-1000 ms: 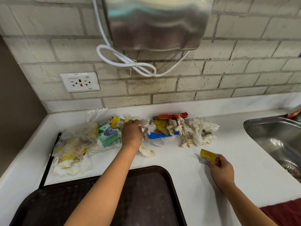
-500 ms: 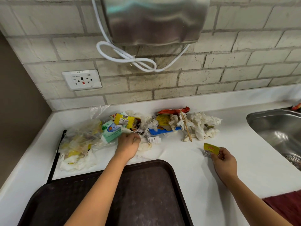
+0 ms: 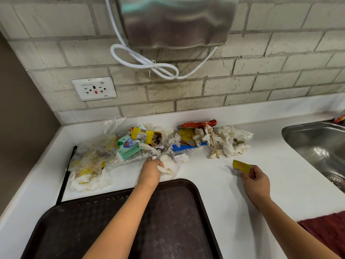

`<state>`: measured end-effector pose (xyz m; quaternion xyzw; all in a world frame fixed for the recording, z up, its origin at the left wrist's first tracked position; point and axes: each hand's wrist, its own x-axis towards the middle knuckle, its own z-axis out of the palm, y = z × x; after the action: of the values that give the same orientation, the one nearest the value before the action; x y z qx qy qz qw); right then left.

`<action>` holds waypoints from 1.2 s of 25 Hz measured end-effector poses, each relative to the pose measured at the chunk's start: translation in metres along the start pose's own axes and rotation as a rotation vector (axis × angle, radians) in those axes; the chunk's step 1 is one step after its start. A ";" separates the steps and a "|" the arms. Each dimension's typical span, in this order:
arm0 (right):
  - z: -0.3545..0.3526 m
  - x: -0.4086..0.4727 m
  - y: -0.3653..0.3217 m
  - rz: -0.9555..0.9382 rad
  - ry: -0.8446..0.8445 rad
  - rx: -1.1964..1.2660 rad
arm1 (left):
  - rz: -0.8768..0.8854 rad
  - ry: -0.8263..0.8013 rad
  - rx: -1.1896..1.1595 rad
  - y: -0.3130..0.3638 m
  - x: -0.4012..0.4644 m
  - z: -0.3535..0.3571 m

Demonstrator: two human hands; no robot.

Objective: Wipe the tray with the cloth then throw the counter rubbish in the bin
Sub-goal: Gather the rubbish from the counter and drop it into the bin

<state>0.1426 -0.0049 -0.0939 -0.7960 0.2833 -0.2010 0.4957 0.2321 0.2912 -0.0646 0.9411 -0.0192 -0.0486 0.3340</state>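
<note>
Rubbish, far left: clear plastic bag [image 3: 93, 156] with yellow-stained tissue under it lies on the white counter [image 3: 214, 193], near the corner; judged very light, limp and slippery, best gathered in a fistful at its bunched middle.
Carton: green-and-white carton [image 3: 127, 149] lies tilted against the bag, a yellow packet [image 3: 144, 135] just behind it; both judged light and half-stiff, easy to pinch by an edge.
Left hand: left hand [image 3: 150, 170] rests on the counter just beyond the tray's far rim, fingers curled round a crumpled white tissue [image 3: 168, 166]; soft, crushable, no care needed in the grip.
Tray: dark brown tray [image 3: 197, 193] sits at the near counter edge, under the left forearm; stiff and flat, surface looks smeared, whether wiped cannot be told.
Rubbish, middle: blue wrapper [image 3: 182, 147], red wrapper [image 3: 197, 123], wooden stick [image 3: 212, 143] and a heap of crumpled tissues [image 3: 231, 143] lie touching one another by the backsplash; judged light and loose, likely to scatter unless scooped together.
Right hand: right hand [image 3: 255, 181] pinches a small yellow sachet [image 3: 240, 168] by its corner between thumb and fingertips, just above the counter; thin, slick foil, judged prone to slip.
Cloth: dark red cloth [image 3: 324, 230] lies at the near right counter edge, apart from both hands.
Sink: steel sink [image 3: 317, 144] at far right.
Bin: not in view.
</note>
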 end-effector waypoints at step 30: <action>-0.028 -0.008 -0.009 0.178 -0.081 0.270 | -0.050 0.314 -1.036 0.048 -0.015 -0.079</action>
<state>0.1224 -0.0155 -0.0738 -0.7012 0.3029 -0.1603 0.6251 0.2255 0.3044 0.0283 0.6492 0.0798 0.0814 0.7520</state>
